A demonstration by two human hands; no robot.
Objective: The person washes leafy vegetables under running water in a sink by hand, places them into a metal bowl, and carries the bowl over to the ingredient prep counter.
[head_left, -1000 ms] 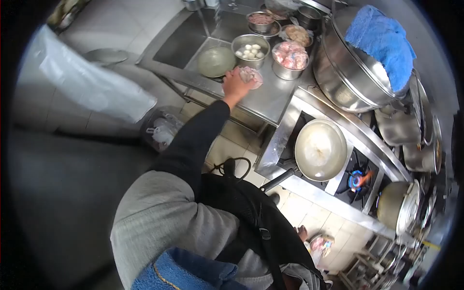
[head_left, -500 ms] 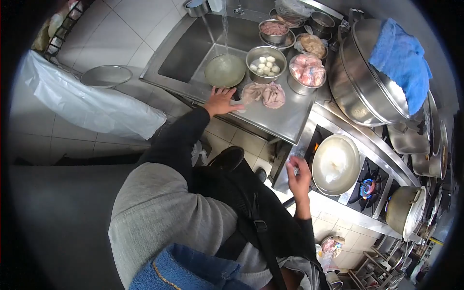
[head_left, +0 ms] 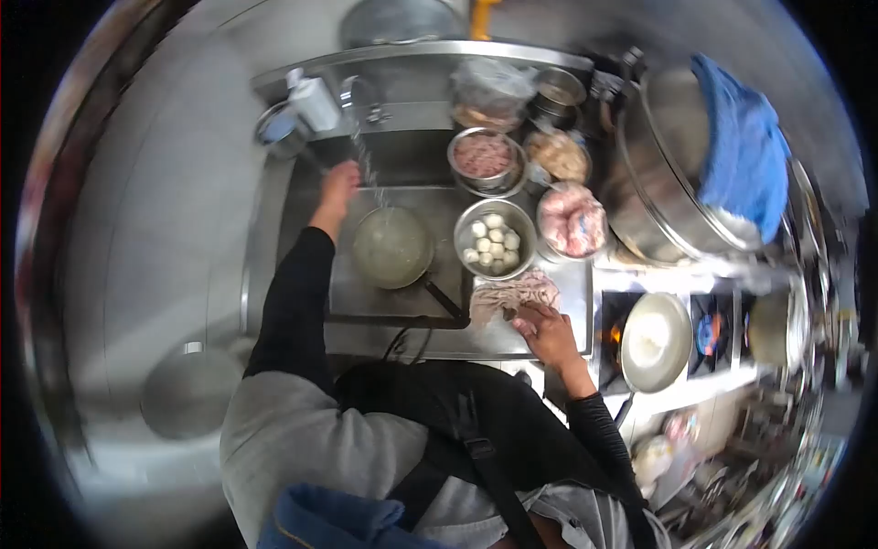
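Note:
My left hand (head_left: 339,186) is closed at the handle end of a metal dipper (head_left: 280,130), over the left side of the sink; motion blurs the fingers. Below it a frying pan (head_left: 391,249) with a black handle lies in the sink, under running water from the tap (head_left: 361,101). My right hand (head_left: 551,340) is at the near edge of a crumpled pinkish cloth (head_left: 514,295), its thumb and fingers bent together on the fabric. Behind the cloth stands a metal bowl (head_left: 463,245) holding several white balls.
Bowls of minced meat (head_left: 483,156) and bagged pink meat (head_left: 572,220) stand on the counter. A large steel pot (head_left: 654,174) carries a blue cloth (head_left: 745,146). To the right, a pale pan (head_left: 656,343) sits on the stove beside a lit burner (head_left: 708,334).
My view has swung toward the sink. My left hand has gone from the sink's front edge to the dipper handle. My right hand has moved from beside the stove to the cloth.

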